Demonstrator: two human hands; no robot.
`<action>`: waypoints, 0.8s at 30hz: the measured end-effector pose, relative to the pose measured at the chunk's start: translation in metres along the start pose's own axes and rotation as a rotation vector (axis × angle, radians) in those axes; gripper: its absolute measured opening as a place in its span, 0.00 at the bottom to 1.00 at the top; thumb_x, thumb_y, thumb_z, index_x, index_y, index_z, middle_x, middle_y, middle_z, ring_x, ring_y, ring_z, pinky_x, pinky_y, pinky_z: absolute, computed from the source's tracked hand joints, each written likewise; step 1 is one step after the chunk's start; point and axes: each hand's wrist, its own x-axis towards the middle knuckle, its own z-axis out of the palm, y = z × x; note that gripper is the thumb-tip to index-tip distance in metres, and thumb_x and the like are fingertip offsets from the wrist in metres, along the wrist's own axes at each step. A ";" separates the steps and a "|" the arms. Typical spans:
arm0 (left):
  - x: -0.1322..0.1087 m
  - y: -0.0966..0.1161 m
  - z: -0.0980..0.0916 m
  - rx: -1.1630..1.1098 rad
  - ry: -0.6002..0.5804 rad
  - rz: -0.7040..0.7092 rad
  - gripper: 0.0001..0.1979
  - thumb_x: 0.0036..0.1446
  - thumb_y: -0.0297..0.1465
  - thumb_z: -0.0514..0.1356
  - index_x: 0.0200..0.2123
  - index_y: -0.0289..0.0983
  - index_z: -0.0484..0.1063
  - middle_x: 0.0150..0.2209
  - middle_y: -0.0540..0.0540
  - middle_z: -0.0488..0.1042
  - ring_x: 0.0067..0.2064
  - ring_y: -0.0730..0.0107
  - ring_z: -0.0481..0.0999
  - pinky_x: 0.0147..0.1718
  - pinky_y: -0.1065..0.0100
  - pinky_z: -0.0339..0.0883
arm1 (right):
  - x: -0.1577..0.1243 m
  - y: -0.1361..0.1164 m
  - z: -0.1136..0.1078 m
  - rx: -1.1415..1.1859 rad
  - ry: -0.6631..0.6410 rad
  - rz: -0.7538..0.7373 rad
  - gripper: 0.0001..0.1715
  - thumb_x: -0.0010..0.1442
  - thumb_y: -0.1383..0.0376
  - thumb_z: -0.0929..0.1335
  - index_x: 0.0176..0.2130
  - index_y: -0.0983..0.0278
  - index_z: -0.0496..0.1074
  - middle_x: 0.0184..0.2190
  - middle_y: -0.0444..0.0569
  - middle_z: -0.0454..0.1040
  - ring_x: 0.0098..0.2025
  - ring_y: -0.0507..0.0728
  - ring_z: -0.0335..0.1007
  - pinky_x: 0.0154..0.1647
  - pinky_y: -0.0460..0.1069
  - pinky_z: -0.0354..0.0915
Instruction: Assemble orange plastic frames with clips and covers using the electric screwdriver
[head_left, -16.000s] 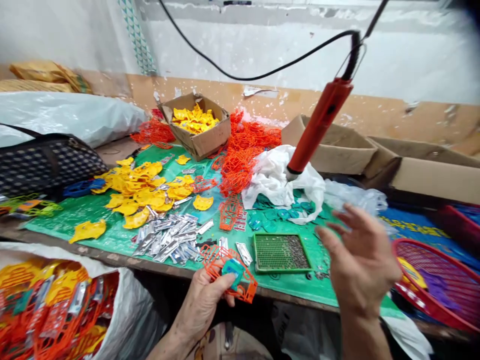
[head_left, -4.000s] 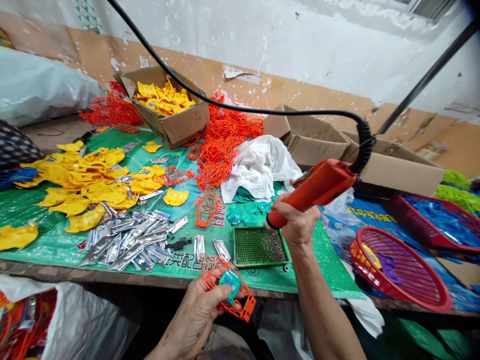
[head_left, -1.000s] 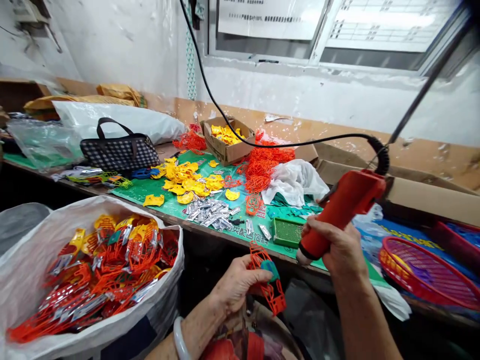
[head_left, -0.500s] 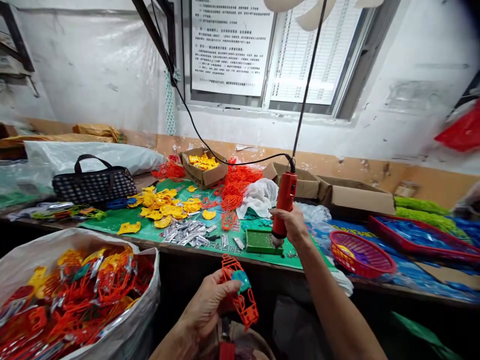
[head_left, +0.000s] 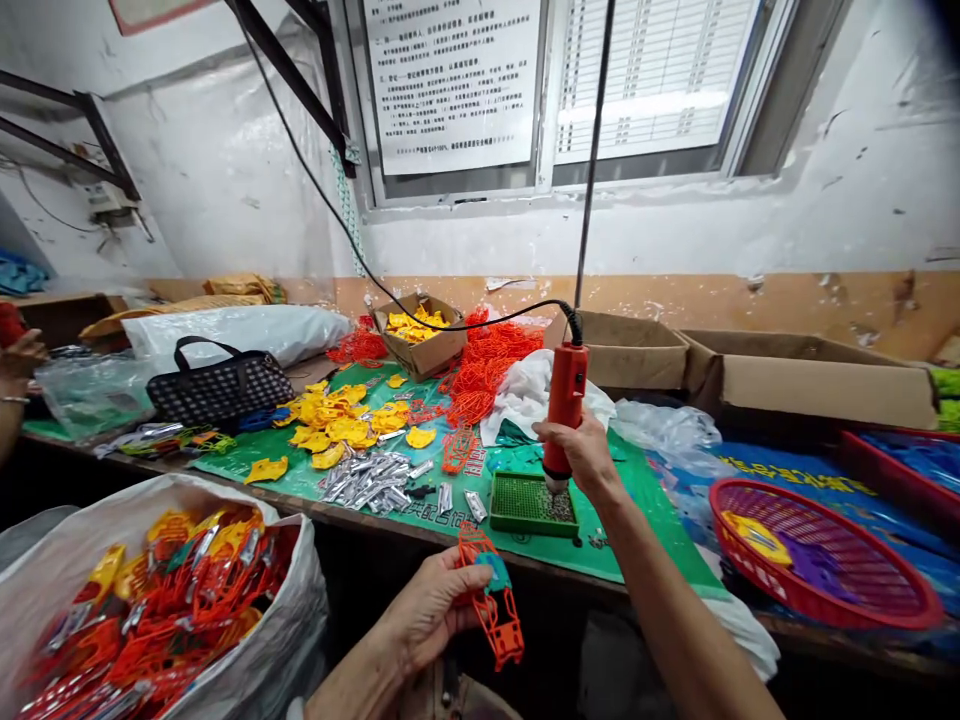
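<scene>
My left hand (head_left: 431, 615) is closed on an orange plastic lattice frame (head_left: 495, 600) with a teal piece on it, held below the table's front edge. My right hand (head_left: 585, 455) grips an orange electric screwdriver (head_left: 564, 400) upright, its tip down on a small green screw tray (head_left: 529, 500). A black cable runs up from the screwdriver's top.
Green mat (head_left: 645, 480) holds yellow plastic parts (head_left: 337, 425), silver metal strips (head_left: 367, 480), an orange frame pile (head_left: 487, 365) and a white bag. A cardboard box of yellow parts (head_left: 420, 335), a red basket (head_left: 817, 565), a checkered handbag (head_left: 217, 385), a sack of finished pieces (head_left: 165, 600). Another person's hand (head_left: 19, 360) at far left.
The view has swung slightly. My right hand still keeps the screwdriver tip on the green tray; my left hand has tilted the orange frame a little lower.
</scene>
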 end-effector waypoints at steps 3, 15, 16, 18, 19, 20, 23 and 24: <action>0.012 0.008 0.001 0.007 0.017 0.005 0.11 0.46 0.27 0.71 0.35 0.32 0.77 0.30 0.48 0.79 0.28 0.73 0.77 0.29 0.72 0.74 | 0.006 0.007 -0.004 0.003 -0.020 0.001 0.22 0.38 0.59 0.76 0.31 0.62 0.67 0.23 0.38 0.68 0.24 0.51 0.62 0.26 0.48 0.59; 0.049 0.049 0.002 -0.015 0.393 0.078 0.11 0.58 0.19 0.58 0.41 0.32 0.76 0.35 0.41 0.84 0.32 0.61 0.84 0.30 0.64 0.81 | 0.031 0.016 -0.019 -0.057 0.036 -0.025 0.25 0.46 0.56 0.73 0.44 0.60 0.69 0.26 0.38 0.66 0.25 0.51 0.58 0.26 0.46 0.59; 0.051 0.048 0.001 -0.011 0.405 0.082 0.11 0.58 0.18 0.57 0.41 0.32 0.76 0.34 0.41 0.84 0.32 0.61 0.84 0.29 0.64 0.81 | 0.032 0.017 -0.019 -0.069 0.047 -0.034 0.26 0.46 0.56 0.73 0.45 0.59 0.69 0.28 0.39 0.66 0.26 0.51 0.59 0.27 0.46 0.60; 0.054 0.046 -0.001 -0.006 0.412 0.086 0.12 0.56 0.18 0.58 0.42 0.33 0.76 0.33 0.42 0.84 0.32 0.59 0.84 0.28 0.64 0.81 | 0.033 0.019 -0.017 -0.091 0.045 -0.046 0.28 0.46 0.56 0.73 0.47 0.58 0.69 0.29 0.39 0.67 0.29 0.52 0.60 0.29 0.47 0.61; 0.055 0.045 -0.002 -0.006 0.407 0.083 0.13 0.55 0.18 0.59 0.43 0.34 0.75 0.33 0.43 0.84 0.32 0.58 0.84 0.27 0.63 0.81 | 0.032 0.020 -0.015 -0.100 0.039 -0.046 0.28 0.46 0.57 0.73 0.48 0.58 0.69 0.30 0.39 0.67 0.29 0.52 0.61 0.30 0.47 0.61; 0.055 0.044 -0.004 -0.009 0.401 0.076 0.15 0.54 0.17 0.60 0.44 0.35 0.75 0.33 0.43 0.84 0.32 0.58 0.84 0.27 0.63 0.81 | 0.031 0.021 -0.013 -0.103 0.032 -0.039 0.28 0.46 0.57 0.73 0.48 0.57 0.69 0.30 0.39 0.67 0.29 0.52 0.61 0.30 0.47 0.61; 0.054 0.043 -0.007 -0.025 0.380 0.043 0.21 0.51 0.16 0.62 0.48 0.36 0.73 0.33 0.44 0.84 0.30 0.57 0.84 0.25 0.64 0.81 | 0.028 0.023 -0.005 -0.090 0.026 -0.003 0.27 0.46 0.57 0.73 0.46 0.58 0.69 0.28 0.39 0.66 0.28 0.51 0.60 0.28 0.47 0.61; 0.054 0.043 -0.007 -0.030 0.373 0.033 0.23 0.50 0.16 0.62 0.50 0.35 0.72 0.32 0.44 0.84 0.29 0.57 0.84 0.24 0.65 0.81 | 0.028 0.024 -0.002 -0.083 0.029 0.003 0.26 0.46 0.57 0.73 0.46 0.59 0.69 0.27 0.39 0.65 0.27 0.51 0.59 0.27 0.46 0.60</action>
